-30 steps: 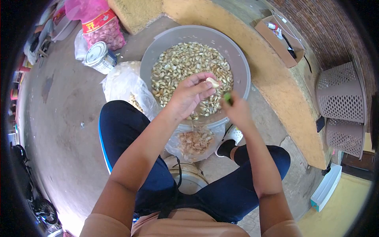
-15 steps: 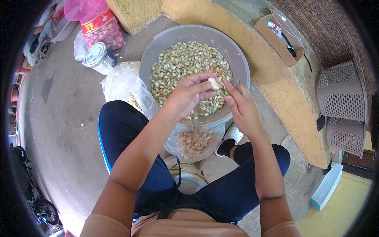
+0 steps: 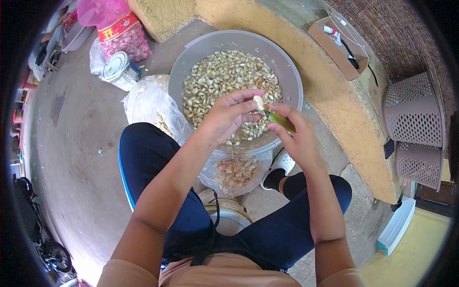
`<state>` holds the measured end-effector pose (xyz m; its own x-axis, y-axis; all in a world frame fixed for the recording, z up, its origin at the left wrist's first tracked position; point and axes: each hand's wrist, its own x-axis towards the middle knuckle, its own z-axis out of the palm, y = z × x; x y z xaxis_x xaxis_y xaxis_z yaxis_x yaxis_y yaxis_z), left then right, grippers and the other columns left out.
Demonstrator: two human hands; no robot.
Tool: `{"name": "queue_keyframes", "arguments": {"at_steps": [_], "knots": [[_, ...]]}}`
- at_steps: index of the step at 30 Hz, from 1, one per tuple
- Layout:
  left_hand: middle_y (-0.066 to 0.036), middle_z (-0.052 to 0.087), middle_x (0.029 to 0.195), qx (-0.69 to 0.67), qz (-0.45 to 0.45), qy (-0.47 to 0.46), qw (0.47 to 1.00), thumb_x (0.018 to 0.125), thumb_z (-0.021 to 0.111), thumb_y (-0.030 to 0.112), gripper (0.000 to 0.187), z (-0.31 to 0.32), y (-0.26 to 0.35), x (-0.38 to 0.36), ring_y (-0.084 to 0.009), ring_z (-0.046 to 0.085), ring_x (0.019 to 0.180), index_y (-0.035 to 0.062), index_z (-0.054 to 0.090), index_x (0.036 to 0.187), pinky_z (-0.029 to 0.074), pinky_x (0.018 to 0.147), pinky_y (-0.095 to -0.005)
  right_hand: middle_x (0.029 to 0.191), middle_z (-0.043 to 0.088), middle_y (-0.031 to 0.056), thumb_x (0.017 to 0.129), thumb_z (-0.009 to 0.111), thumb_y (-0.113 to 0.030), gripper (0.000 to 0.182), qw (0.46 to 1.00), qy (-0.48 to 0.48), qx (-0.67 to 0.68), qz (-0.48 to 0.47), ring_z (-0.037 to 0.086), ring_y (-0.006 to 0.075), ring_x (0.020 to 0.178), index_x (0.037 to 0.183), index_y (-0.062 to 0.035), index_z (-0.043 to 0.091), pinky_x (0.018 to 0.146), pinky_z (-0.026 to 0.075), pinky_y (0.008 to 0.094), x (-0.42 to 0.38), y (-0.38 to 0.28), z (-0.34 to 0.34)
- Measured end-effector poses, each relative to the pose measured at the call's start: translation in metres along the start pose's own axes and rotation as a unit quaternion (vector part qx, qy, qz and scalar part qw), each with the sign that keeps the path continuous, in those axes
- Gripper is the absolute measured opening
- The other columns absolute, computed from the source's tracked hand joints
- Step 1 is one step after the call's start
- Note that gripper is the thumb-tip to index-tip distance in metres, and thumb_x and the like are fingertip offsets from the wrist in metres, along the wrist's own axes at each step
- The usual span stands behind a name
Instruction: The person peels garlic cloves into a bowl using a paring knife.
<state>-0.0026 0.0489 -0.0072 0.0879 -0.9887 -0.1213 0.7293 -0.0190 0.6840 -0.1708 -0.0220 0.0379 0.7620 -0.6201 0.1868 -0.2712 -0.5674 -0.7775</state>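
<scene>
Between its thumb and fingers my left hand [image 3: 232, 112] pinches a pale garlic clove [image 3: 258, 103]. My right hand [image 3: 296, 134] is wrapped round a small knife with a green handle [image 3: 282, 122], its tip end at the clove, where a bit of brown skin shows. Both hands are over a large grey tub [image 3: 292, 79] that holds many garlic cloves [image 3: 224, 71] in liquid. Below the tub's near edge a clear bag of brown peels [image 3: 236, 173] lies between my legs. Left of the tub, a white plastic bag [image 3: 150, 103] has pale cloves in its opening.
A pink net sack [image 3: 125, 40] and a metal can [image 3: 119, 69] stand at the upper left. Along the right runs a yellow ledge [image 3: 330, 107] with a cardboard box [image 3: 337, 52]. Perforated grey baskets [image 3: 413, 115] are at the far right.
My right hand has turned and moved slightly right and down, so the green handle now shows. The clove is more upright in my left hand, which has hardly moved.
</scene>
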Motion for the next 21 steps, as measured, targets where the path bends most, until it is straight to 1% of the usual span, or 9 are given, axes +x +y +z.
{"name": "queue_keyframes", "arguments": {"at_steps": [2, 5, 8, 11, 14, 21], "knots": [[-0.009, 0.055, 0.102, 0.002, 0.003, -0.003, 1.0, 0.081, 0.055, 0.01, 0.036, -0.0007, -0.0011, 0.0, -0.015, 0.056, 0.091, -0.0023, 0.046, 0.114, 0.05, 0.078, -0.0264, 0.085, 0.06, 0.0113, 0.073, 0.064, -0.017, 0.035, 0.998, 0.017, -0.026, -0.061, 0.057, 0.0264, 0.078, 0.106, -0.0095, 0.057, 0.07, 0.045, 0.0319, 0.0022, 0.0029, 0.0007], [-0.009, 0.055, 0.102, -0.003, 0.005, -0.001, 1.0, 0.081, 0.055, 0.01, 0.036, -0.0002, -0.0009, -0.0001, -0.0144, 0.056, 0.091, -0.0022, 0.046, 0.114, 0.05, 0.077, -0.0259, 0.081, 0.06, 0.0089, 0.074, 0.063, -0.01, 0.032, 0.996, -0.012, -0.075, -0.051, 0.058, 0.0198, 0.072, 0.106, -0.0094, 0.059, 0.066, 0.045, 0.0277, 0.002, -0.0016, -0.0042], [-0.009, 0.055, 0.102, -0.005, 0.001, -0.002, 1.0, 0.082, 0.054, 0.01, 0.036, 0.0009, -0.0003, -0.0004, -0.0141, 0.056, 0.09, -0.0022, 0.046, 0.114, 0.05, 0.077, -0.0253, 0.074, 0.057, 0.009, 0.073, 0.064, -0.011, 0.034, 0.995, 0.004, -0.076, -0.06, 0.056, 0.0202, 0.067, 0.107, -0.0101, 0.059, 0.061, 0.043, 0.0279, 0.0024, -0.0024, -0.0031], [-0.009, 0.055, 0.101, -0.003, -0.004, -0.003, 1.0, 0.082, 0.054, 0.01, 0.035, 0.0004, -0.0002, -0.0005, -0.0139, 0.056, 0.09, -0.002, 0.046, 0.114, 0.05, 0.076, -0.0249, 0.071, 0.056, 0.0086, 0.072, 0.065, -0.011, 0.035, 0.995, 0.004, -0.079, -0.061, 0.054, 0.0194, 0.065, 0.107, -0.0103, 0.059, 0.06, 0.042, 0.028, 0.0019, -0.0018, -0.0036], [-0.009, 0.055, 0.101, 0.003, -0.005, -0.004, 1.0, 0.082, 0.054, 0.01, 0.036, 0.0011, 0.0005, -0.001, -0.0139, 0.056, 0.09, -0.002, 0.046, 0.115, 0.05, 0.076, -0.025, 0.07, 0.054, 0.0098, 0.071, 0.065, -0.016, 0.035, 0.997, 0.014, -0.056, -0.058, 0.052, 0.0231, 0.065, 0.105, -0.0121, 0.06, 0.061, 0.042, 0.032, 0.0014, -0.0014, -0.0017], [-0.008, 0.055, 0.102, 0.021, -0.004, 0.003, 1.0, 0.082, 0.054, 0.009, 0.035, 0.0019, 0.0003, -0.0015, -0.0136, 0.055, 0.09, -0.0021, 0.047, 0.115, 0.049, 0.076, -0.0253, 0.071, 0.054, 0.0098, 0.072, 0.065, -0.016, 0.031, 0.996, 0.014, -0.061, -0.057, 0.052, 0.0235, 0.066, 0.102, -0.0097, 0.061, 0.061, 0.042, 0.032, 0.0022, -0.0002, -0.0016]]}}
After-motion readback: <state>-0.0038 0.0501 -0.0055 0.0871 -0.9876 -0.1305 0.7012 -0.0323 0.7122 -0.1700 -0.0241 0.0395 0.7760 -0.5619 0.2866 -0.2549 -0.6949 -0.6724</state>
